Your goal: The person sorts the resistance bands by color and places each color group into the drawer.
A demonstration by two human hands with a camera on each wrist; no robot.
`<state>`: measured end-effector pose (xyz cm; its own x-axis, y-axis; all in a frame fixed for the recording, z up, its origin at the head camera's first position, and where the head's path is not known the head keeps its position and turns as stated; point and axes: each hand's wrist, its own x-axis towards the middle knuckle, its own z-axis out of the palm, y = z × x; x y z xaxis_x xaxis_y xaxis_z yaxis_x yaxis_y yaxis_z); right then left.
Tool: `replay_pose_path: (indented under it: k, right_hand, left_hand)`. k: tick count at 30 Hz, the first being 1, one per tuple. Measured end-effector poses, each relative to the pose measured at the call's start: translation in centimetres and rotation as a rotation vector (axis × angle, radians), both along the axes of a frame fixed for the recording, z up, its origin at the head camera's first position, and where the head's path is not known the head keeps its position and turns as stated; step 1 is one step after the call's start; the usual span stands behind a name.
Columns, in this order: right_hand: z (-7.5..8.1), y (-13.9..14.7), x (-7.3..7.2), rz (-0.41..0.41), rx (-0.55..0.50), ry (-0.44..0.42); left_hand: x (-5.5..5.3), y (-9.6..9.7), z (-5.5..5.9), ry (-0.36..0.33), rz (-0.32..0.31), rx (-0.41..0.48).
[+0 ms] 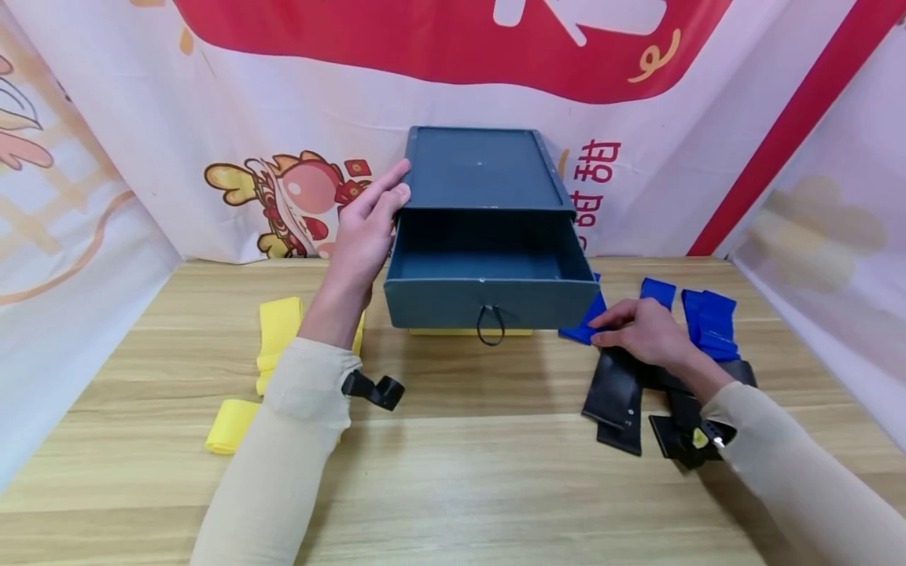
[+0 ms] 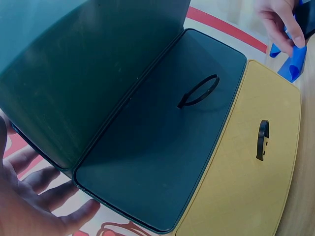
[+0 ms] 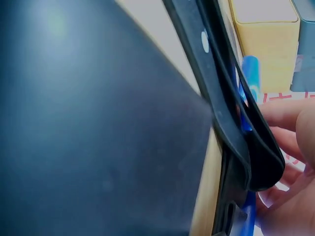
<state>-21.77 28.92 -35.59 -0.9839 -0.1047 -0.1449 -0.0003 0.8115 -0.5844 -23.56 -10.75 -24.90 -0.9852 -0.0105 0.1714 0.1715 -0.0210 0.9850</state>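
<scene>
A drawer cabinet [image 1: 481, 169] has its dark teal top drawer [image 1: 439, 304] pulled out, the inside showing bare. My left hand [image 1: 368, 224] rests against the cabinet's left side with fingers extended. Beneath the pulled-out drawer, the left wrist view shows a closed teal drawer [image 2: 162, 132] and a yellow drawer [image 2: 241, 162], each with a black loop pull. To the right, my right hand [image 1: 647, 334] pinches a blue strip [image 1: 576, 333] between thumb and fingertips. Black strips [image 1: 614, 389] lie under that hand; one folded black strip [image 3: 266, 167] is close by its fingers.
More blue strips [image 1: 710, 322] lie at the table's right. Yellow strips [image 1: 279, 324] and a yellow roll [image 1: 230, 427] lie on the left, partly behind my left arm. A printed cloth [image 1: 340, 102] hangs behind the cabinet. Black straps circle both wrists.
</scene>
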Motion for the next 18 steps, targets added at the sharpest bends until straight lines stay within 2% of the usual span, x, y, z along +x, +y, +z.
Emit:
replay_pose_path:
  k: [8, 18]
  right_hand:
    - [0.7, -0.4, -0.2, -0.042, -0.006, 0.043]
    - [4.0, -0.4, -0.3, -0.099, -0.109, 0.103]
  left_hand:
    - [0.0, 0.0, 0.0, -0.013, 0.01, -0.005]
    - [0.0, 0.0, 0.0, -0.01, 0.007, 0.003]
